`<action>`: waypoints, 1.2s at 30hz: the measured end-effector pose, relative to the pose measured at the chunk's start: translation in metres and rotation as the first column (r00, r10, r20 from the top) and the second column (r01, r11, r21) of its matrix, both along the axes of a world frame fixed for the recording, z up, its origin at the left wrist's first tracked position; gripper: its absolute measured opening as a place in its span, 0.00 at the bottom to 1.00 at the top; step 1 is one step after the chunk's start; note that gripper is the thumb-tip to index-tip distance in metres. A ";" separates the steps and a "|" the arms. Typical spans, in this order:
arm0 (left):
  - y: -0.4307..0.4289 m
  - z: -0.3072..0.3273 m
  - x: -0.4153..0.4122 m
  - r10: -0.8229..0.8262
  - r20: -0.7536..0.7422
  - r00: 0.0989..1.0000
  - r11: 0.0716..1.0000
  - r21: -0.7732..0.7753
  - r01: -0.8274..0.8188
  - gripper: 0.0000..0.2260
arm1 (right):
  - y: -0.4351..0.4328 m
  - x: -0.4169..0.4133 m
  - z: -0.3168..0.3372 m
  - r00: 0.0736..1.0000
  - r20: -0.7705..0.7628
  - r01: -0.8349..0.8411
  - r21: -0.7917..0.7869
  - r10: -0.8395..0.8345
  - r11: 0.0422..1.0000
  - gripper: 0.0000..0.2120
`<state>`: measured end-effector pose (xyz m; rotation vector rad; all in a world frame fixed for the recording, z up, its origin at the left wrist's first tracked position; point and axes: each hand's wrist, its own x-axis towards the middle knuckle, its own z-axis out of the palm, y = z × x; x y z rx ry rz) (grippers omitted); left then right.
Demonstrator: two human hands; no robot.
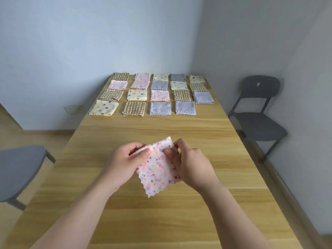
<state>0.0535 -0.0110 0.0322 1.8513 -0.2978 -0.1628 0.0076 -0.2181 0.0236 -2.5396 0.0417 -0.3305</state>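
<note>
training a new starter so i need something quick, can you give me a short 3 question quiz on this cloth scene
1. True or false: the left hand and the right hand both hold the pink-spotted cloth.
2. The folded cloths lie in five columns at the far end of the table. Which column has only three? A: leftmost. B: middle. C: rightmost.
3. Fill in: the front-left cloth of that grid is pale yellow with coloured ___.

Key: 1 true. 2 C. 3 dots.
</note>
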 end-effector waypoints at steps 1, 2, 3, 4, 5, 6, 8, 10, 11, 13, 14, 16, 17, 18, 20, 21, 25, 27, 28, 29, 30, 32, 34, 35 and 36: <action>-0.001 0.025 0.003 0.003 -0.013 1.000 1.000 -0.010 -0.003 0.06 | -0.004 0.001 0.024 1.000 -0.024 0.004 0.024 -0.003 1.000 0.17; -0.001 0.049 0.005 0.010 -0.006 1.000 1.000 0.004 -0.010 0.06 | -0.004 0.000 0.046 0.999 -0.048 0.006 0.056 -0.004 0.998 0.18; -0.001 0.070 0.005 0.009 0.017 1.000 0.999 0.034 -0.010 0.05 | -0.003 -0.002 0.064 0.998 -0.061 0.010 0.083 -0.005 0.996 0.19; 0.002 0.094 0.006 0.004 0.024 1.000 0.997 0.071 -0.006 0.04 | -0.001 -0.004 0.089 0.996 -0.085 0.028 0.112 -0.018 0.993 0.20; 0.004 0.112 0.007 -0.005 0.021 1.000 0.996 0.086 0.003 0.04 | 0.001 -0.006 0.107 0.994 -0.105 0.044 0.136 -0.029 0.990 0.21; 0.007 0.130 0.009 -0.020 0.001 1.000 0.996 0.088 0.020 0.04 | 0.004 -0.008 0.127 0.991 -0.126 0.064 0.158 -0.044 0.985 0.23; 0.014 0.157 0.014 -0.070 -0.079 0.994 0.993 0.085 0.077 0.03 | 0.009 -0.011 0.159 0.980 -0.185 0.110 0.166 -0.078 0.980 0.25; 0.022 0.179 0.022 -0.109 -0.108 0.988 0.989 0.083 0.119 0.03 | 0.017 -0.012 0.182 0.969 -0.212 0.149 0.089 -0.127 0.985 0.28; 0.024 0.183 0.026 -0.127 -0.111 0.986 0.987 0.082 0.136 0.03 | 0.019 -0.011 0.185 0.966 -0.213 0.161 0.038 -0.149 0.986 0.28; 0.029 0.193 0.033 -0.190 -0.109 0.976 0.978 0.066 0.198 0.03 | 0.026 -0.009 0.190 0.962 -0.177 0.210 -0.022 -0.211 0.977 0.24; 0.031 0.197 0.036 -0.217 -0.118 0.969 0.973 0.056 0.224 0.03 | 0.029 -0.006 0.191 0.960 -0.163 0.225 -0.023 -0.226 0.974 0.23; 0.033 0.200 0.044 -0.294 -0.150 0.944 0.949 0.070 0.306 0.02 | 0.032 -0.005 0.190 0.961 -0.148 0.236 0.009 -0.233 0.972 0.23; 0.034 0.202 0.046 -0.336 -0.167 0.927 0.933 0.079 0.352 0.02 | 0.033 -0.005 0.189 0.964 -0.150 0.227 0.029 -0.220 0.973 0.22; 0.034 0.203 0.048 -0.380 -0.193 0.905 0.911 0.091 0.402 0.03 | 0.034 -0.007 0.189 0.966 -0.158 0.212 0.034 -0.204 0.977 0.22; 0.031 0.203 0.055 -0.457 -0.278 0.845 0.858 0.113 0.501 0.12 | 0.032 -0.011 0.185 0.967 -0.184 0.179 0.010 -0.174 0.984 0.20; 0.027 0.203 0.057 -0.482 -0.313 0.818 0.831 0.135 0.540 0.19 | 0.029 -0.013 0.183 0.968 -0.194 0.166 0.009 -0.161 0.986 0.19; 0.008 0.199 0.055 -0.524 -0.337 0.782 0.769 0.208 0.605 0.19 | 0.016 -0.013 0.180 0.970 -0.224 0.117 0.095 -0.094 0.989 0.22; 0.000 0.197 0.053 -0.529 -0.280 0.801 0.770 0.238 0.592 0.18 | 0.008 -0.010 0.180 0.972 -0.227 0.093 0.174 -0.052 0.980 0.27; -0.002 0.195 0.052 -0.511 -0.250 0.822 0.785 0.255 0.565 0.18 | 0.004 -0.008 0.181 0.972 -0.233 0.081 0.213 -0.030 0.974 0.29; -0.001 0.195 0.052 -0.487 -0.225 0.844 0.801 0.270 0.534 0.19 | 0.004 -0.006 0.180 0.968 -0.249 0.091 0.279 -0.020 0.956 0.30; -0.001 0.193 0.052 -0.445 -0.209 0.871 0.823 0.287 0.490 0.19 | 0.001 -0.003 0.177 0.963 -0.270 0.103 0.392 0.007 0.914 0.31; 0.007 0.190 0.055 -0.353 -0.191 0.916 0.871 0.289 0.396 0.18 | 0.003 0.004 0.169 0.943 -0.325 0.160 0.642 0.077 0.749 0.29; 0.019 0.190 0.056 -0.267 -0.163 0.950 0.910 0.282 0.304 0.18 | 0.013 0.015 0.160 0.917 -0.362 0.222 0.813 0.168 0.538 0.25; 0.022 0.191 0.056 -0.234 -0.149 0.961 0.922 0.278 0.268 0.18 | 0.018 0.018 0.156 0.908 -0.370 0.259 0.864 0.196 0.432 0.24; 0.030 0.192 0.057 -0.195 -0.138 0.971 0.934 0.276 0.227 0.18 | 0.031 0.023 0.153 0.900 -0.367 0.284 0.903 0.234 0.324 0.22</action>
